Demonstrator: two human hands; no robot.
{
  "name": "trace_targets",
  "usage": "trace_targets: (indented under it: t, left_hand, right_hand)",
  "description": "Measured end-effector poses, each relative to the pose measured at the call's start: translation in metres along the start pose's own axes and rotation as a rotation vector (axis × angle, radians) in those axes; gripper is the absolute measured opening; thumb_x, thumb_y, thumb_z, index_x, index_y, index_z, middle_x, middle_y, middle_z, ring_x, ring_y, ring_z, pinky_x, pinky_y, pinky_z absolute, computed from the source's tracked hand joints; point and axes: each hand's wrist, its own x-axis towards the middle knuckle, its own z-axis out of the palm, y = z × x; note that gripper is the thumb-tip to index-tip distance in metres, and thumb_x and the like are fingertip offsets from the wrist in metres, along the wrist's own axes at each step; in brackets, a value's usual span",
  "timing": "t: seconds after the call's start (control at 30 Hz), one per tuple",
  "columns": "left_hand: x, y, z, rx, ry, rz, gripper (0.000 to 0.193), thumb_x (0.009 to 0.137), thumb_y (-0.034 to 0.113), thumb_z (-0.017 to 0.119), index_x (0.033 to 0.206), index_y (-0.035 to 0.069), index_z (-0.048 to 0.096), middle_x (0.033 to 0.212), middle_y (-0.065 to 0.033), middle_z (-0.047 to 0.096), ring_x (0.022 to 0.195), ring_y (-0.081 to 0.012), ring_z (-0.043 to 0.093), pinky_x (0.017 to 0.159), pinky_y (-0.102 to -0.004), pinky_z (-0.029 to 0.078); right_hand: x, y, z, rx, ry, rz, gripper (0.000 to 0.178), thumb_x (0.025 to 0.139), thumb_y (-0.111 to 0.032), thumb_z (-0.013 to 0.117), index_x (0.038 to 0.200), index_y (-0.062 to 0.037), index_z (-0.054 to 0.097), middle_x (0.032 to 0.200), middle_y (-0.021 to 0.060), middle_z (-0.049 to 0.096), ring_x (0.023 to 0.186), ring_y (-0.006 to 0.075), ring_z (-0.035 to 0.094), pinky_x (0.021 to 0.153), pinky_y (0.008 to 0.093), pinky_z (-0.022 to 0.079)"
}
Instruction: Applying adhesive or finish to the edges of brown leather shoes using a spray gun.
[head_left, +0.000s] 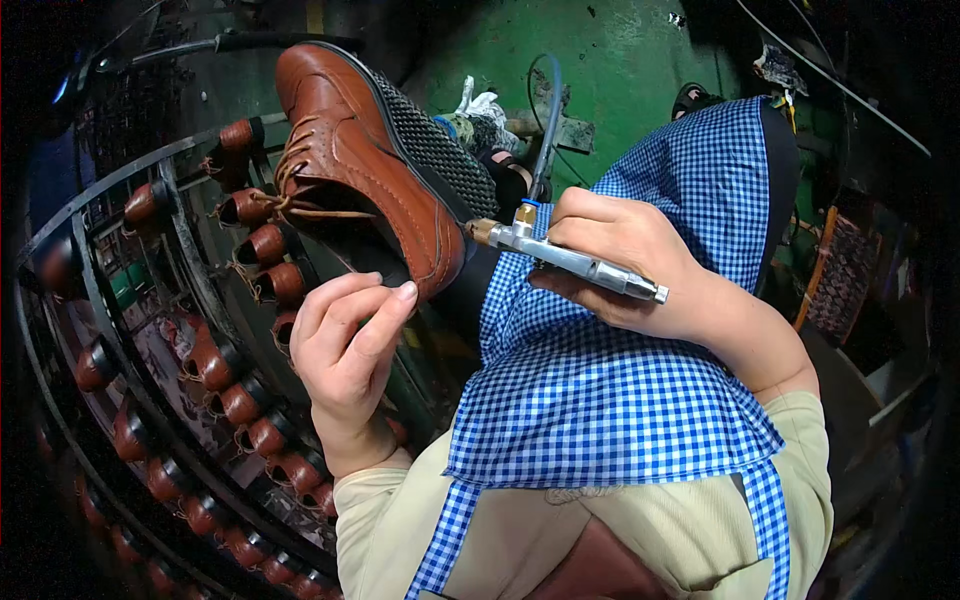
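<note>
A brown leather lace-up shoe (345,150) with a black textured sole (430,130) is tilted on its side in front of me, toe pointing away. My left hand (350,340) pinches the back edge of its heel between thumb and fingers. Wrapped in my right hand (625,255) is a small metal spray gun (575,262) with a brass nozzle (484,232). The nozzle points left, close to the heel by the sole edge. A clear bluish hose (550,130) runs up from the gun's fitting. Loose laces (325,211) hang over the shoe opening.
Metal racks (190,235) on the left carry several brown shoes (240,405). A blue checked apron (620,420) covers my lap. Beyond it lie the green floor (630,60) and a crumpled white cloth (485,108). An orange-edged woven item (845,270) stands at the right.
</note>
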Motion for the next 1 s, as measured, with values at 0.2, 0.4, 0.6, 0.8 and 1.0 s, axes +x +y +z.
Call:
trace_targets:
  t: [0.2, 0.4, 0.6, 0.8, 1.0]
  left_hand:
    - [-0.002, 0.002, 0.003, -0.071, 0.017, -0.049, 0.048, 0.067, -0.004, 0.081, 0.110, 0.013, 0.071, 0.085, -0.0032, 0.067, 0.085, -0.0252, 0.066, 0.071, -0.0349, 0.053]
    - [-0.009, -0.003, 0.004, -0.097, 0.024, -0.052, 0.046, 0.067, -0.005, 0.081, 0.109, 0.010, 0.071, 0.090, -0.0055, 0.067, 0.087, -0.0275, 0.065, 0.075, -0.0370, 0.053]
    - [-0.027, 0.025, 0.004, -0.608, 0.269, -0.169, 0.051, 0.076, 0.019, 0.085, 0.122, 0.010, 0.064, 0.097, -0.0083, 0.060, 0.088, -0.0267, 0.060, 0.079, -0.0398, 0.052]
    - [0.040, 0.068, 0.067, -1.533, 0.072, -0.669, 0.106, 0.086, 0.064, 0.068, 0.156, -0.002, 0.023, 0.145, -0.0150, 0.046, 0.137, -0.0277, 0.045, 0.114, -0.0434, 0.037]
    - [0.078, 0.068, 0.122, -2.080, 0.068, -0.738, 0.068, 0.100, 0.048, 0.058, 0.148, 0.005, 0.034, 0.149, -0.0141, 0.042, 0.134, -0.0269, 0.048, 0.109, -0.0397, 0.045]
  right_hand:
    - [0.000, 0.009, 0.005, -0.055, 0.237, -0.033, 0.027, 0.075, -0.006, 0.082, 0.096, -0.0021, 0.064, 0.091, 0.0102, 0.061, 0.072, 0.0244, 0.065, 0.061, 0.0329, 0.053]
    - [0.002, 0.013, 0.003, -0.081, 0.241, -0.015, 0.028, 0.075, -0.005, 0.081, 0.096, -0.0024, 0.063, 0.094, 0.0109, 0.062, 0.075, 0.0265, 0.067, 0.064, 0.0336, 0.055]
    - [0.000, 0.019, 0.004, -0.060, 0.332, -0.089, 0.032, 0.076, -0.011, 0.080, 0.102, -0.0057, 0.062, 0.102, 0.0122, 0.064, 0.086, 0.0332, 0.068, 0.069, 0.0384, 0.056]
    - [0.004, 0.009, 0.005, -0.237, 0.565, -0.238, 0.039, 0.079, -0.029, 0.075, 0.105, -0.0035, 0.060, 0.108, 0.0163, 0.061, 0.104, 0.0355, 0.061, 0.087, 0.0444, 0.050]
    - [-0.013, 0.006, -0.015, -0.587, 0.576, -0.064, 0.039, 0.079, -0.021, 0.070, 0.111, -0.0015, 0.060, 0.113, 0.0150, 0.061, 0.113, 0.0337, 0.059, 0.100, 0.0463, 0.044]
